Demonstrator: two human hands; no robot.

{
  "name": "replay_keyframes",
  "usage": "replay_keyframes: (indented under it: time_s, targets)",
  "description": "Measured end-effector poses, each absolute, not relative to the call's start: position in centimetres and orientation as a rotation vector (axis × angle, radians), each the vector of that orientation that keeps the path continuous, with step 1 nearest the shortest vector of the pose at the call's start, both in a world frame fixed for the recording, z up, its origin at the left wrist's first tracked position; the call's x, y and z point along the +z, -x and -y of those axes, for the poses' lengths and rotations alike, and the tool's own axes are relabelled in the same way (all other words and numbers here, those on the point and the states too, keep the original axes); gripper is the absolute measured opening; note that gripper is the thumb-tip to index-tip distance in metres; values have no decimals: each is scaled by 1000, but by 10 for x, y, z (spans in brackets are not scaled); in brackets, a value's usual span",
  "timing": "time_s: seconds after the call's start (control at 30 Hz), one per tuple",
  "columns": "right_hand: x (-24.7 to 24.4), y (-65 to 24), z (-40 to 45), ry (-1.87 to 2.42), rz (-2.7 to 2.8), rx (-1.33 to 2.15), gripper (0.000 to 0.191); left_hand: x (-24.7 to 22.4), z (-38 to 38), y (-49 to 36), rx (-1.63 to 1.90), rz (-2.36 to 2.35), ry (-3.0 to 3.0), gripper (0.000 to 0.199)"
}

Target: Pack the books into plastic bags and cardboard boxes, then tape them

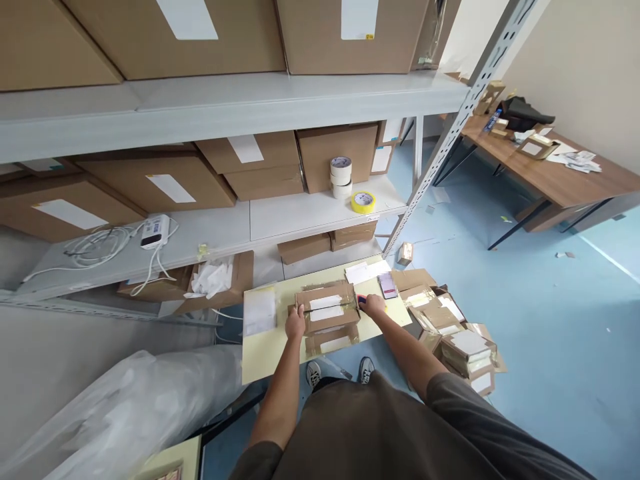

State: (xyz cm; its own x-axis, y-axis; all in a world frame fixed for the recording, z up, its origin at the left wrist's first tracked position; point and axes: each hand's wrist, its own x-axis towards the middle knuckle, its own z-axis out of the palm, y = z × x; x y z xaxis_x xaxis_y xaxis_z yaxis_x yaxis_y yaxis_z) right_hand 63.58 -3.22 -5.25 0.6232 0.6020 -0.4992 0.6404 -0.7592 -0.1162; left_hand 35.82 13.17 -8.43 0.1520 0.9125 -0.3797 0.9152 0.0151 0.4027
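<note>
On the pale table (260, 357), I see the cardboard box (329, 324) lying lengthwise left to right, print on its white labels (327, 313) illegible. My left hand (295, 323) grips its left end; my right hand (374, 306) is closed round a blue-and-red tool (361, 300) by its right end.

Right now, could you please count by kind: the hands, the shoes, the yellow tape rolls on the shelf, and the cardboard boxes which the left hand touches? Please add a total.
Hands: 2 (left hand, right hand)
Shoes: 2
Yellow tape roll on the shelf: 1
Cardboard box at the left hand: 1
Total: 6
</note>
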Motion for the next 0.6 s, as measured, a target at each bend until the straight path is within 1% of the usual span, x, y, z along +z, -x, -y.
replay_keyframes:
  time_s: [0.07,0.13,0.27,0.37,0.43,0.5,0.6]
  targets:
    - [-64,-638,49,-2828,-939,-800,43,-84,-131,-360,-18,-1747,-1875,50]
    - [-74,-640,66,-2852,-850,-794,44,-82,-131,-361,-32,-1747,-1883,51]
    - [-83,-643,87,-2815,-840,-923,38,-78,-131,-364,-55,-1744,-1901,50]
    - [-76,-647,85,-2790,-839,-1003,37,-74,-131,-365,-65,-1746,-1893,50]
    - [-66,-647,75,-2845,-926,-1031,44,-71,-131,-366,-67,-1741,-1887,51]
    - [-57,-643,60,-2936,-1137,-1137,52,-70,-131,-366,-62,-1738,-1886,51]
    - [-52,-626,36,-2974,-1355,-1423,50,-69,-131,-367,-76,-1740,-1877,52]
